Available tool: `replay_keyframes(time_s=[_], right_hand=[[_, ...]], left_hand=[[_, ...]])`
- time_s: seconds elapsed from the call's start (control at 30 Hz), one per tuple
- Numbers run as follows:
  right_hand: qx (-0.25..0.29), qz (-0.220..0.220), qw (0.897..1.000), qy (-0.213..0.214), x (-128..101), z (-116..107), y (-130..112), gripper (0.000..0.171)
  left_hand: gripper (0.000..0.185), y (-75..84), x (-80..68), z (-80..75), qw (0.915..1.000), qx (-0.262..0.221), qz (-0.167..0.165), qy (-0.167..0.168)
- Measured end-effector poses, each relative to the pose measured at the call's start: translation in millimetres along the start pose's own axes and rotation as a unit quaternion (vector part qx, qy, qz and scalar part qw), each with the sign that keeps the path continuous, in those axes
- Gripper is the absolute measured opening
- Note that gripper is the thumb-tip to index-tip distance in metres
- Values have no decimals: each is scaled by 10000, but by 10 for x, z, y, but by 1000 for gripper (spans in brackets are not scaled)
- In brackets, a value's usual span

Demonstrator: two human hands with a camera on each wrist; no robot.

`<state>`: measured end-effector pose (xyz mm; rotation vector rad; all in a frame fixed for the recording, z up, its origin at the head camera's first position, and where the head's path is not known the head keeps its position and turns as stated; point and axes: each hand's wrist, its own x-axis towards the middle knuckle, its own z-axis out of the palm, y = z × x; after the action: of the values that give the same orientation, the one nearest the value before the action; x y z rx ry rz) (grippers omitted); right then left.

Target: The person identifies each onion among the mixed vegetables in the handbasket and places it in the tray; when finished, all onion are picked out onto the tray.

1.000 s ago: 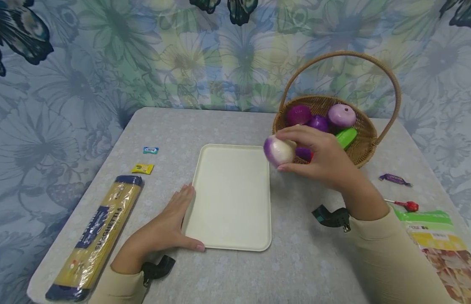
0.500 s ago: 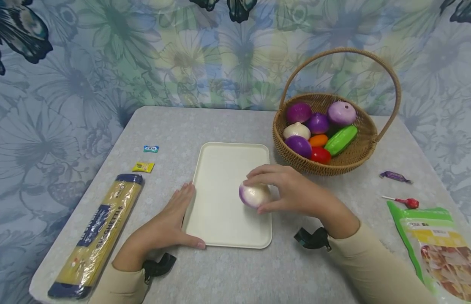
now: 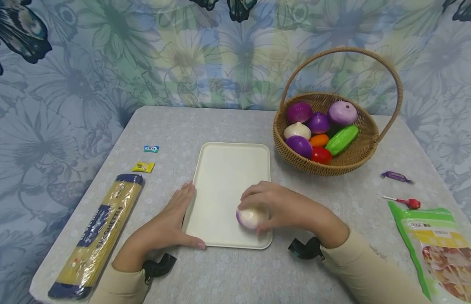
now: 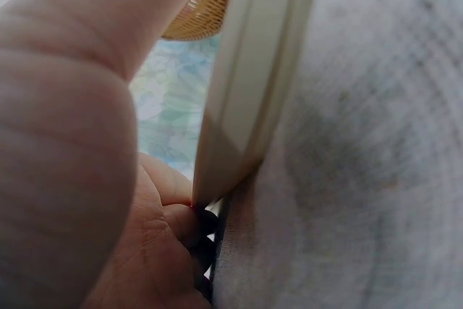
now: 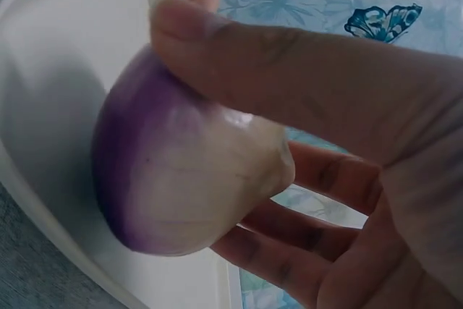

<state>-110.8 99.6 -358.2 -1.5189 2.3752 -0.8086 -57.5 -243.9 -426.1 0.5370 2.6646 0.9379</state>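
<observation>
"What has the right hand [image 3: 279, 207] got there?"

"An onion [image 3: 248, 217], purple at one end and whitish at the other. The thumb is on the near side and the fingers curve over the far side, spread only as wide as the onion itself."

"And where does that put it?"

"In the right hand's grip, over the near right part of the tray [image 3: 220, 177], which lies between the two hands. Whether it touches the tray, I can't tell from here."

"The left hand [image 3: 167, 226] looks idle."

"Not quite. It's stretched out with the thumb spread away, fingers along the tray's edge just to its right, thumb at the near corner. It grips nothing; I'd say it's steadying."

"So which step is this?"

"Setting the onion down on the tray, in my judgement."

"Then the next move?"

"Probably to settle the onion, then loosen thumb and fingers together. A round thing like that could roll toward the edge beside the right hand, so the left should hold the tray firm."

"And that basket [image 3: 315, 168]?"

"Ahead of the right hand and off to its right, with more vegetables [image 3: 341, 140] inside. If another is wanted, that's the way to reach."
</observation>
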Motion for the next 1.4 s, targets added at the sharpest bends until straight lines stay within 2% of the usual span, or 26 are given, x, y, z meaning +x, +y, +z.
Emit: replay_keyframes(time_s=[0.3,0.9,1.1,1.4], right_hand=[[55,78,9994,-319,1,54,-17,58],[-119,-44,9997,-230,18,109,-38,64],[-119,-75,9999,-9,-14,55,-34,67],[-127,-338,9974,627,-18,-66,30,63]], left_hand=[[159,-2,-10,2,10000,-43,41,16],[160,14,-7,-9,10000,-84,-30,28],[160,9,-4,3,9999,-91,0,59],[159,4,-4,1,9998,-155,69,51]])
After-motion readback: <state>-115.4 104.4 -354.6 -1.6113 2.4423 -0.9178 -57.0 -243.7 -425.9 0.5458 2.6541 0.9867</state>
